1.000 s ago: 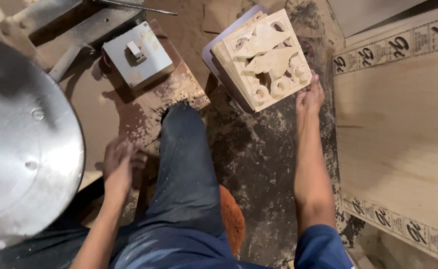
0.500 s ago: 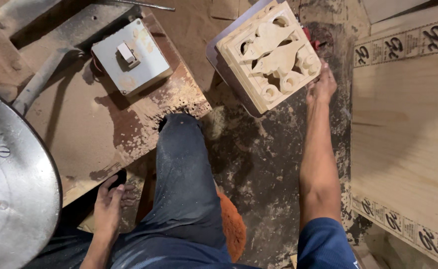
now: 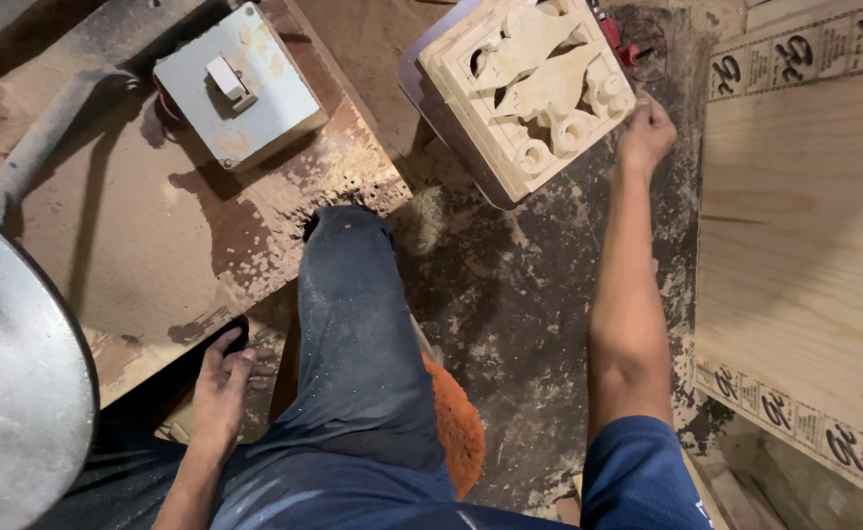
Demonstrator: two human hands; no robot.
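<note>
The carved wooden panel (image 3: 534, 83) is pale, square and pierced with scrolls and leaf shapes; it lies on a dark board on the dusty floor (image 3: 529, 314), ahead of my knee. My right hand (image 3: 645, 132) is curled at its right edge, fingers bent, touching it. My left hand (image 3: 220, 378) rests loosely spread by the low wooden platform's (image 3: 156, 245) near edge, holding nothing.
</note>
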